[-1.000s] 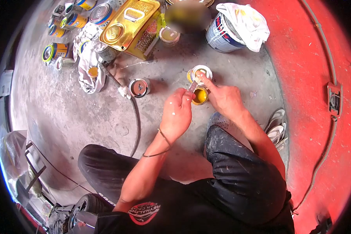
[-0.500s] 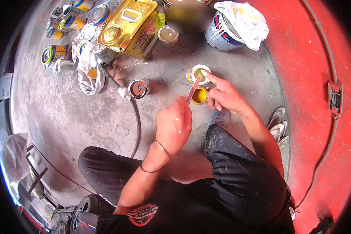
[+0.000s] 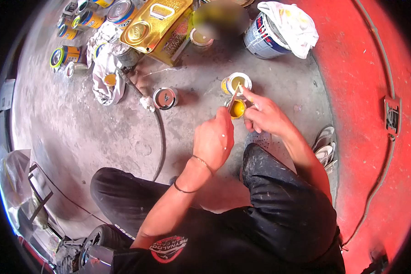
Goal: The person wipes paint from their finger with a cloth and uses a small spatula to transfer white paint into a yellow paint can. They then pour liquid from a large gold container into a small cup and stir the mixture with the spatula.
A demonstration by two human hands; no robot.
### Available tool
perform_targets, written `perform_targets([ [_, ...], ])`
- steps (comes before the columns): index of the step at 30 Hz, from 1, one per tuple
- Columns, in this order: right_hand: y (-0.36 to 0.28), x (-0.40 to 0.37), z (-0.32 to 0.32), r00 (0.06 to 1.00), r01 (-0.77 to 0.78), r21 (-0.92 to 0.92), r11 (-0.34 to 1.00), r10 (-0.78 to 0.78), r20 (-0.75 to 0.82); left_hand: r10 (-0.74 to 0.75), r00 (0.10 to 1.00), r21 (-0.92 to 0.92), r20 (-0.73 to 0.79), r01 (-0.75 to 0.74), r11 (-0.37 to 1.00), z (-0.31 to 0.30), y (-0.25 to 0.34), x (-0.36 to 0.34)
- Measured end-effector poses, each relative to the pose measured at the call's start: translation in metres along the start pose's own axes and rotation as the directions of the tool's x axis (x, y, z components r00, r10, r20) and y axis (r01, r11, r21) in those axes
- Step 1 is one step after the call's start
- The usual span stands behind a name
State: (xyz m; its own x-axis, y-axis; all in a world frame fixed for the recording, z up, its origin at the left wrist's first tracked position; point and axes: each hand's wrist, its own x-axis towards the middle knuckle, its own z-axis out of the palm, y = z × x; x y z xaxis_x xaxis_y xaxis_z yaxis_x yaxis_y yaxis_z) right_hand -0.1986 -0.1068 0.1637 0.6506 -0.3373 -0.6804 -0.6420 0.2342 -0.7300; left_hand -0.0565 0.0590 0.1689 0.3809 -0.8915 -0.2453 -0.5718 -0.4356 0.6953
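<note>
My left hand point(image 3: 213, 141) is closed around a narrow flat spatula point(image 3: 234, 97), which slants up over the small cans. My right hand point(image 3: 266, 112) has its index finger stretched out at the spatula's tip, with the other fingers loosely curled. Beneath the tip is an open can point(image 3: 248, 78) with dull yellow-green contents. A smaller open can of bright yellow paint point(image 3: 238, 109) stands just nearer to me, between the hands. To the left, a can with a reddish-brown top point(image 3: 164, 98) sits on the floor.
A gold rectangular tin point(image 3: 156, 27) and a white-and-blue bucket point(image 3: 265, 39) topped with a stained cloth point(image 3: 292, 27) stand farther back. Several paint cans point(image 3: 71, 55) and a crumpled rag point(image 3: 107, 89) lie left. A hose point(image 3: 160, 146) crosses the concrete floor. Slippers point(image 3: 324, 146) lie right.
My left hand has shifted slightly right and forward with the spatula, nearer my right index finger. The view has moved slightly; the cans stand as before.
</note>
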Motion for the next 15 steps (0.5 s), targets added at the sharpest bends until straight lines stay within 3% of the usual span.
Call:
perform_targets([
  [3,-0.002,-0.003,0.004,0.997,0.041,0.012,0.999,-0.04,-0.059,-0.036,0.999,0.036,0.005,0.036,0.999,-0.002,-0.001,0.006],
  [6,-0.002,0.003,0.002,0.996,-0.023,-0.067,0.997,0.017,-0.086,-0.063,0.998,0.014,0.007,0.063,0.998,-0.006,0.004,0.005],
  [9,-0.007,-0.002,0.009,1.0,-0.008,-0.193,0.981,0.003,-0.025,-0.057,0.996,-0.073,-0.064,0.053,0.996,0.004,-0.007,0.004],
  [12,0.009,-0.002,0.017,0.953,0.169,-0.572,0.803,-0.282,-0.114,-0.066,0.987,-0.249,-0.149,0.027,0.968,0.013,-0.026,0.011],
  [15,0.018,0.003,0.016,0.901,0.218,-0.763,0.608,-0.426,-0.082,-0.116,0.988,-0.368,-0.103,0.071,0.927,0.014,-0.03,0.013],
])
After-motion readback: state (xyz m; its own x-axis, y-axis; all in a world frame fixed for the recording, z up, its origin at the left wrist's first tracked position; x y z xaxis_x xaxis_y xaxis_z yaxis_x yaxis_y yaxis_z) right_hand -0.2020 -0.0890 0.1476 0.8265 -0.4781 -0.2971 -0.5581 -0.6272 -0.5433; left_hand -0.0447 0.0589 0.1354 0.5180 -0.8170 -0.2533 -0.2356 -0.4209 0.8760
